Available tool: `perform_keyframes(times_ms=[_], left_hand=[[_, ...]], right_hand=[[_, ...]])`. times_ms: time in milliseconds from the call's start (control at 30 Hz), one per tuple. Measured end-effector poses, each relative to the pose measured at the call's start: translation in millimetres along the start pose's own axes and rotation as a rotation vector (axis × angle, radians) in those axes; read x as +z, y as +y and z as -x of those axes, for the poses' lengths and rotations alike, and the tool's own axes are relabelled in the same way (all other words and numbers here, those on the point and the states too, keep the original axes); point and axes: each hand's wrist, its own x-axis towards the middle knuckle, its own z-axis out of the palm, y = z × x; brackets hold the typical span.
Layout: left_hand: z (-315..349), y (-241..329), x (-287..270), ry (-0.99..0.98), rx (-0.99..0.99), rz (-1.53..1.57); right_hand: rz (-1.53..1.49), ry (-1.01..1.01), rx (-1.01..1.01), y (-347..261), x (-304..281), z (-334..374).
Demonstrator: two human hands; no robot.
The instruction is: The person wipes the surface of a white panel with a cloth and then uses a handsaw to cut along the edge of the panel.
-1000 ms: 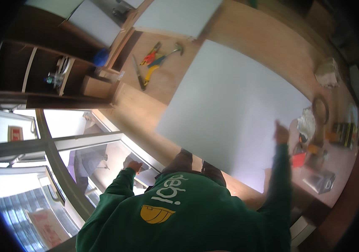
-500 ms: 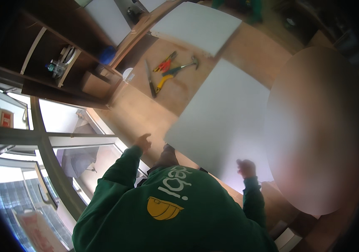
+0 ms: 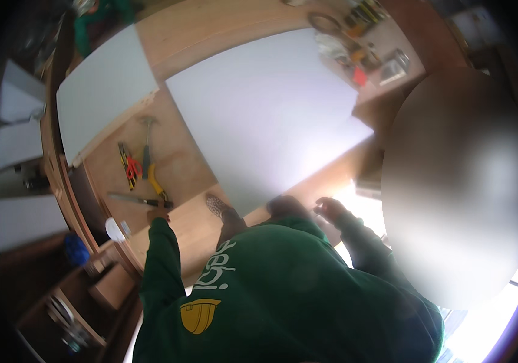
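My left hand (image 3: 158, 215) is low over the wooden surface, beside the dark handle of a long thin-bladed tool (image 3: 141, 199). Its fingers look loosely extended; whether they touch the handle I cannot tell. Just beyond lie a claw hammer (image 3: 146, 148) with a yellow grip and red-handled cutters (image 3: 130, 167). My right hand (image 3: 329, 209) hangs in the air near the front edge of a large white panel (image 3: 265, 109), fingers slightly bent and apart, with nothing seen in it.
A second white panel (image 3: 107, 91) lies at the far left. A white round item (image 3: 115, 230) sits by the left ledge. Assorted items (image 3: 368, 57) cover a surface at the back right. Another person in green (image 3: 102, 21) is at the far left. A blurred oval hides the right side.
My view has swung to the right, so the panels and tools appear farther left. My left hand has come close to the long tool's handle; my right hand is off the panel's front edge.
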Motion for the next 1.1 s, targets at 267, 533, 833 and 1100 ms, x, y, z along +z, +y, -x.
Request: perform_keyframes(times_ms=[267,533,833,1100], left_hand=[[-17.3,-33.3,-37.1,0.021,0.213,0.336],[52.6,-75.5,-86.7,0.156,0.393,0.554],[263.7,-17.9,-69.0,0.017,1.258,0.127],[335.7,103.4,59.3,-0.792,1.387,-0.052]], right_hand=[[-0.296,0.212,-0.175,23.9,107.6,-2.7],[-0.481,0.391,-0.285,-8.7,175.7,5.8],[-0.998,-0.073,-0.539,-128.0,155.9,50.4],[-1.753,0.162,-0.185,-210.5,93.4,32.3]])
